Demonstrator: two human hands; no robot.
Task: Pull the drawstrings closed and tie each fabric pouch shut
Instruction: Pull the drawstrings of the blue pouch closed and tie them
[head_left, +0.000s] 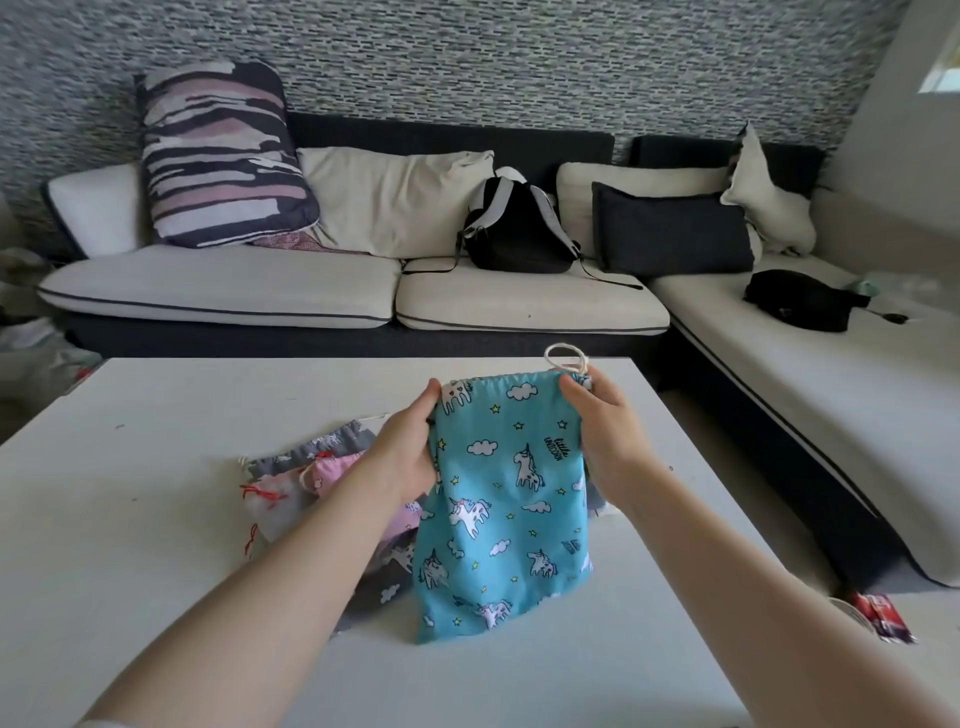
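While you hold the blue unicorn cloth pouch (506, 499) up over the white bench (156, 519) near its right edge, your left hand (402, 452) and right hand (605, 431) each pinch a top corner; the white string loop (563, 356) sticks up beside your right hand.

1. There was one view only, from a camera worn on the person's head.
2. It looked forward and down across the white table (156, 519), with both forearms reaching in from the lower edge.
3. The left hand (402, 447) and right hand (605, 431) sat close to the lens, near the middle of the frame.
4. Beyond the table the view faced a sofa (234, 291) and a patterned wall (467, 62), farther off.
5. The wide lens bent the edges of the room.
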